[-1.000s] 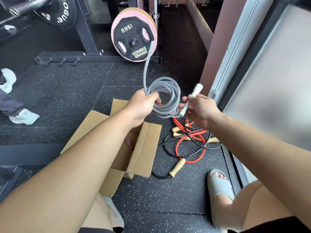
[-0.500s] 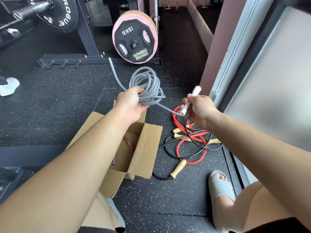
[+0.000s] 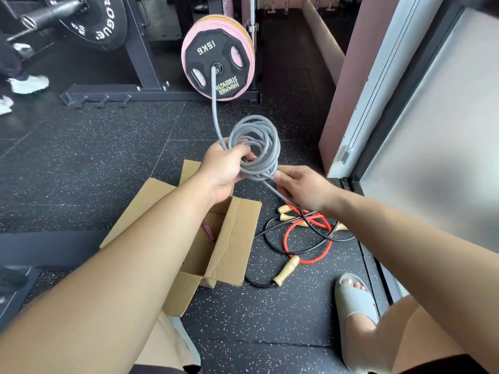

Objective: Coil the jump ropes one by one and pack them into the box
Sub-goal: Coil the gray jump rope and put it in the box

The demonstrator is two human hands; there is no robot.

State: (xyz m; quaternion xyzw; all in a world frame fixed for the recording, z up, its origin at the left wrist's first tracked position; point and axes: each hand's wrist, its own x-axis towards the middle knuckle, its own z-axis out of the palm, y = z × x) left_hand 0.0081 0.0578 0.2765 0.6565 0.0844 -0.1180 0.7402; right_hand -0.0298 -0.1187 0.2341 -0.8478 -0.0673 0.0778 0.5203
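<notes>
Grey jump rope, coiled, being held in the air just beyond an open cardboard box.
Left hand is gripping the coil, fingers curled through its loops, one loose end standing up in front of the 15KG weight plate. Right hand is pinching the strand trailing from the coil's lower edge (it is running on under the palm). Box is sitting on the speckled rubber floor, a pink item lying inside. Just right of it, red rope and black rope with wooden handles are lying tangled, uncoiled.
</notes>
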